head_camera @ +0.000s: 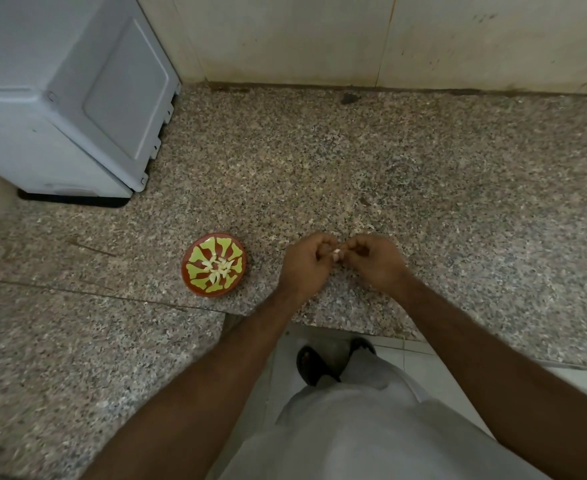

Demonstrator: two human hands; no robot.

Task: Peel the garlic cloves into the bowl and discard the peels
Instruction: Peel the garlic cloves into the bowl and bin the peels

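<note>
A small red bowl [214, 265] with a yellow-green pattern stands on the speckled granite counter, and several pale peeled garlic cloves [217, 266] lie in it. To its right my left hand [304, 266] and my right hand [375, 259] meet above the counter, fingers curled. Together they pinch one small white garlic clove [337, 252] between their fingertips. Most of the clove is hidden by my fingers. A few thin pale peel scraps [368, 226] lie on the counter just beyond my hands.
A white appliance [70, 98] fills the back left corner. A tiled wall [389, 39] runs along the back of the counter [423, 161]. The counter's front edge [354, 329] steps in near my body, with my feet on the floor below.
</note>
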